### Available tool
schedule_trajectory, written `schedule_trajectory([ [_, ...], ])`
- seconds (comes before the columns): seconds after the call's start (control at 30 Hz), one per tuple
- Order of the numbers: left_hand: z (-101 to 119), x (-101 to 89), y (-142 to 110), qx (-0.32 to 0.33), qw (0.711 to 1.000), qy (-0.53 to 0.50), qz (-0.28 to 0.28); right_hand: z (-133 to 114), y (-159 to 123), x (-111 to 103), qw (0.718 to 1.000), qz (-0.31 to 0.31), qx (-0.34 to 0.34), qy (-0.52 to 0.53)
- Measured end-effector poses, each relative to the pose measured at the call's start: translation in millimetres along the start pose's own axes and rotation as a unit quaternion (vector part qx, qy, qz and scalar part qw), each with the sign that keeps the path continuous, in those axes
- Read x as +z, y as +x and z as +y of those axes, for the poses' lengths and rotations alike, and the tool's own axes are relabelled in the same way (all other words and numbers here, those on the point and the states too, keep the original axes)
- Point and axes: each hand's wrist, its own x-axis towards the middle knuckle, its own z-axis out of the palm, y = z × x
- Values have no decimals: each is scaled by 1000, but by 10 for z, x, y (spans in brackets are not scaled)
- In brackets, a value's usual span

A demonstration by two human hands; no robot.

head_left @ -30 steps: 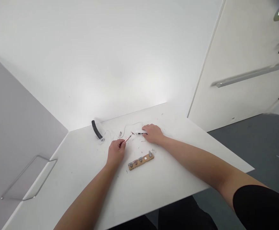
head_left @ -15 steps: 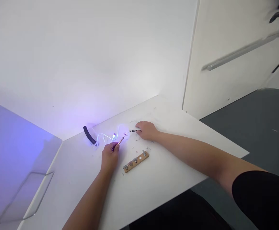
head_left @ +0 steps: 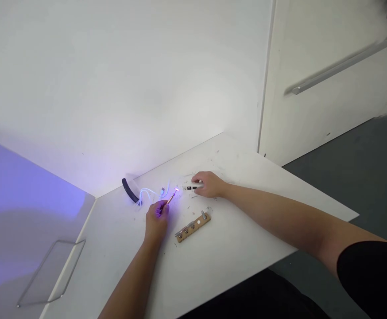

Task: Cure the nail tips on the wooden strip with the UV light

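My left hand (head_left: 156, 217) is closed around a slim copper-coloured rod (head_left: 171, 199), its far end pointing up and to the right. A small crosspiece at that end glows bright violet. Facing it, a white pen-like light (head_left: 189, 188) with black markings lies along the table top. My right hand (head_left: 210, 184) grips the light's rear end between thumb and fingers, and part of its body is hidden there. Nearer to me lies a wooden strip (head_left: 198, 227) carrying several round metal knobs and an upright grey piece.
A black curved bar (head_left: 130, 190) and white cables (head_left: 147, 191) lie near the wall behind my left hand. Small dark scraps dot the white table (head_left: 246, 226). A wire handle (head_left: 60, 274) stands at the left edge.
The light has come on, casting violet over the rod's tip, cables and left panel. My view has turned slightly. Both hands keep their holds, rod tip still near the light.
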Motion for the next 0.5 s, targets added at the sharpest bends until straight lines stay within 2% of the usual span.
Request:
schedule_trajectory([
  [0.5, -34, -19, -22, -9, 1000, -16, -1, 11, -6, 16, 996, -40, 77, 25],
])
